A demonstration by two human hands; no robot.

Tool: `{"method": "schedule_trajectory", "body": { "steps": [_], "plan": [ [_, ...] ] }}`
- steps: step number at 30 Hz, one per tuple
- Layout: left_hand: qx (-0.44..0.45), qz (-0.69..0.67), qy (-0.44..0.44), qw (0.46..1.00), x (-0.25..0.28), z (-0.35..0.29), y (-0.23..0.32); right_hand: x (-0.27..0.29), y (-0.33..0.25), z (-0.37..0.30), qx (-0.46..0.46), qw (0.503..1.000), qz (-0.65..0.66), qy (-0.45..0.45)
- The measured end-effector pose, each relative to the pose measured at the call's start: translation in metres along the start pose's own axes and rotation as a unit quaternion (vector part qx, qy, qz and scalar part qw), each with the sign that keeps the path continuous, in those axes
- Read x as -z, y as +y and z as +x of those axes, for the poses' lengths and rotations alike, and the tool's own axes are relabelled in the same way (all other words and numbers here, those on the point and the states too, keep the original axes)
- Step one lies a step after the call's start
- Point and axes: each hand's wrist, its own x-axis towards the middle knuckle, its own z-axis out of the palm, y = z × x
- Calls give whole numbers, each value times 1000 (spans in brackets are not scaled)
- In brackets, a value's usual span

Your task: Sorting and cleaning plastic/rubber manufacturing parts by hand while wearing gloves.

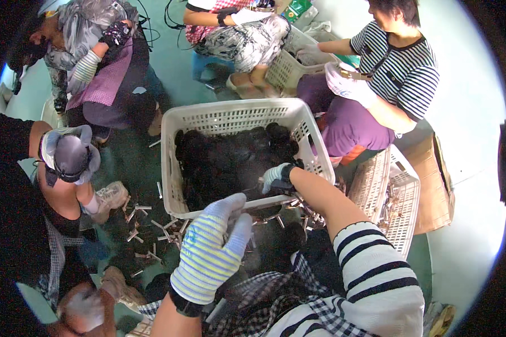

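Note:
In front of me stands a white plastic crate, holding a heap of dark, rounded pieces whose kind I cannot make out. My left hand, in a white glove with yellow and blue stripes, is raised before the crate's near rim. Its thumb and fingers are apart, with nothing visible between them. Reaching over the near right part of the crate, my right hand wears a similar glove with a dark wrist band. Its fingers point down toward the dark pieces and are partly hidden, so I cannot tell what they grip.
Small pale strips litter the dark floor. A second white crate and a cardboard box stand to the right. Several gloved people sit around, one in a striped shirt holding a small metallic piece. Another crate stands beyond mine.

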Motion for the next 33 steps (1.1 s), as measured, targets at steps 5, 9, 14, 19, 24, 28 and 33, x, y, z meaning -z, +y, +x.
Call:
{"method": "schedule_trajectory", "body": {
  "steps": [5,9,14,19,24,28,33],
  "plan": [
    [5,-64,16,998,-18,10,-8,14,1,-4,58,949,-262,163],
    [9,-99,44,994,-35,23,-22,44,-6,-66,67,947,-74,305],
    [30,-188,106,976,-50,45,-59,42,-74,-162,237,773,436,394],
    [191,-492,49,848,-50,51,-35,-20,-159,-255,326,671,527,406],
    [98,-587,-87,799,-34,51,-26,-53,-176,-236,347,697,329,534],
    [82,-544,-8,835,-52,55,-64,-53,-169,-226,280,683,-57,672],
    [114,-709,-6,696,-45,50,-51,-55,-180,-236,360,738,198,535]
  ]
}}
